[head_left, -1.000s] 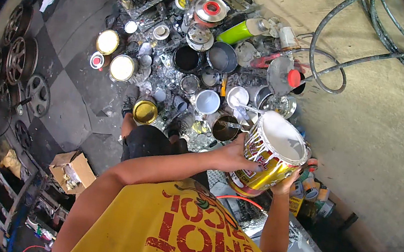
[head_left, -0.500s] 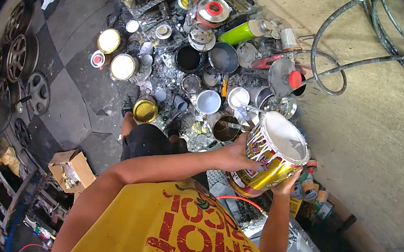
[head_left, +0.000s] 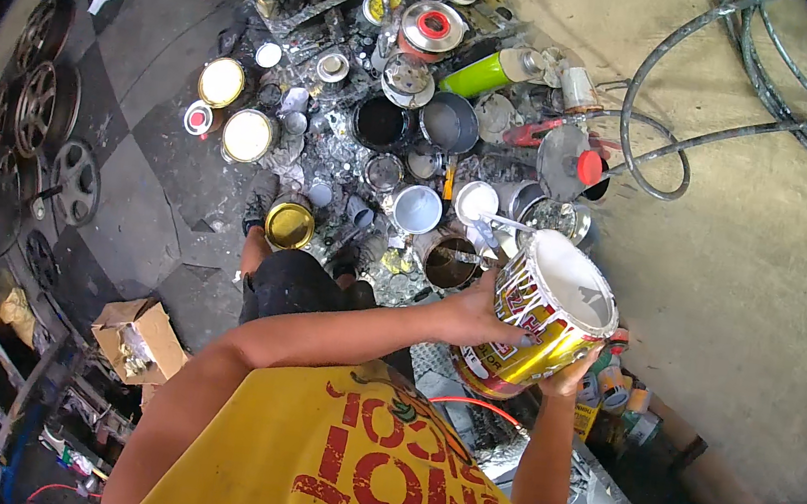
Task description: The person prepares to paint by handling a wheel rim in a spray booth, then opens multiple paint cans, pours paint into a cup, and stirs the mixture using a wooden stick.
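Almost nothing has changed in the last second. The big gold can (head_left: 540, 331) is in the same place, with both hands on it, and the view has moved only a tiny bit. So the holding goes on just as it was, and I see nothing spilling.

The left hand (head_left: 478, 314) grips the left side of the can. Its thumb lies across the front, and its other fingers are mostly hidden. The right hand (head_left: 568, 375) holds the near right side, low down. I cannot tell where all its fingertips are.

The can looks lifted above the right side of the messy floor (head_left: 332, 148), near the edge of the pale floor (head_left: 721, 291). White stuff (head_left: 570, 271) is inside, and white drips run down from the rim.

A white stick (head_left: 508, 223) points from a white cup (head_left: 476, 201) toward the rim. I cannot tell if it touches. A brown pot (head_left: 453, 262) stands just left of the can. A small gold tin (head_left: 289, 225) stands near the messy floor's left edge, beside a foot (head_left: 260, 196).
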A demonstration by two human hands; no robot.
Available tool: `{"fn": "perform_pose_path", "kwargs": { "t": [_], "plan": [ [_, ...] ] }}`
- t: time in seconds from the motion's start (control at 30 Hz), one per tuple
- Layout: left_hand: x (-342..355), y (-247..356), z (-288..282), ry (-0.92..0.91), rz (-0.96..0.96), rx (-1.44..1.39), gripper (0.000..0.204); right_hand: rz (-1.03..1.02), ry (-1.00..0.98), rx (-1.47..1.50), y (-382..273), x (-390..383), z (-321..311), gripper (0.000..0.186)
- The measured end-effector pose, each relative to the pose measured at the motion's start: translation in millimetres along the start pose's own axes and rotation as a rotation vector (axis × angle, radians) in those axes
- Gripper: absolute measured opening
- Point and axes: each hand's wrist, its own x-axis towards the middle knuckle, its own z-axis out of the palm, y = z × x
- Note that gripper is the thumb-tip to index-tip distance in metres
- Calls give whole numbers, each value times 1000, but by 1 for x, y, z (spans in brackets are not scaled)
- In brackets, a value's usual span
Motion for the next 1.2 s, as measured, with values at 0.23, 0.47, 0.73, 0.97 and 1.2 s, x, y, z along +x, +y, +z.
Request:
{"fn": "perform_pose_path", "kwargs": {
  "t": [0.23,0.47,0.73,0.97,1.2],
  "plan": [
    [8,-7,-1,-3,156,174,123,-57,31,72,12,0,-13,87],
    [5,4,2,-13,59,177,130,-88,100,61,11,-4,-6,92],
    [1,16,7,18,126,107,138,-124,53,88,12,-3,-19,90],
    [-3,24,7,9,36,231,136,-183,29,265,36,0,-47,93],
    [-13,45,7,26,47,277,131,-197,39,256,43,-8,-41,106]
  ]
}}
